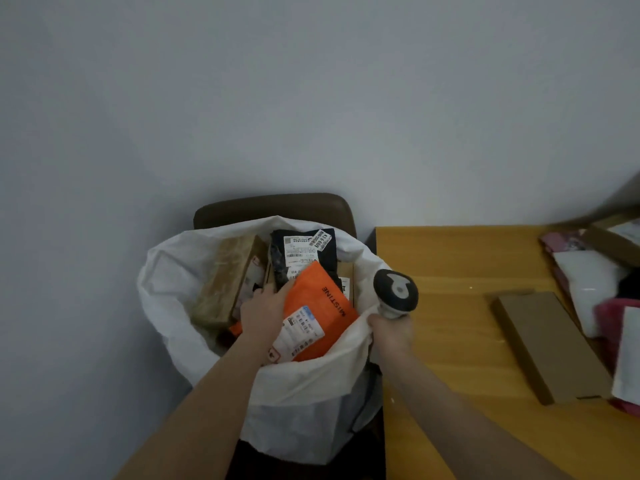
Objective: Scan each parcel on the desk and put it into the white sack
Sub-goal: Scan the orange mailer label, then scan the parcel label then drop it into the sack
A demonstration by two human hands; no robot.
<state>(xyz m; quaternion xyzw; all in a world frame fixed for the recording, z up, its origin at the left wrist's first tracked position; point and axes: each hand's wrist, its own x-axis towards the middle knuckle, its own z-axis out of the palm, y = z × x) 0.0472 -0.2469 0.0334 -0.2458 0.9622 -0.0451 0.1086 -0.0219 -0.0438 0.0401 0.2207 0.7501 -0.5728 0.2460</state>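
Two hands are working at the white sack [311,393]. The left hand [265,313] is gripping an orange parcel [322,303] by its left edge, inside the sack's mouth. The right hand [391,332] is clutching a scanner [396,292] at the sack's right rim. Farther right, a flat cardboard parcel [543,344] is lying on the desk [443,306].

The white sack [304,393] stands open, its rim folded outward. A brown box [225,282] and a dark mailer [304,251] with white labels lean inside it. An orange parcel [322,306] — printed MISTINE, label up — lies tilted in the sack's mouth, held at its edge by the left hand [266,310]. The grey-headed scanner [396,294] stands upright in the right hand [391,330]. On the desk [450,341] lies a flat cardboard parcel [550,344] — beside it, a heap of white and pink mailers [588,289].
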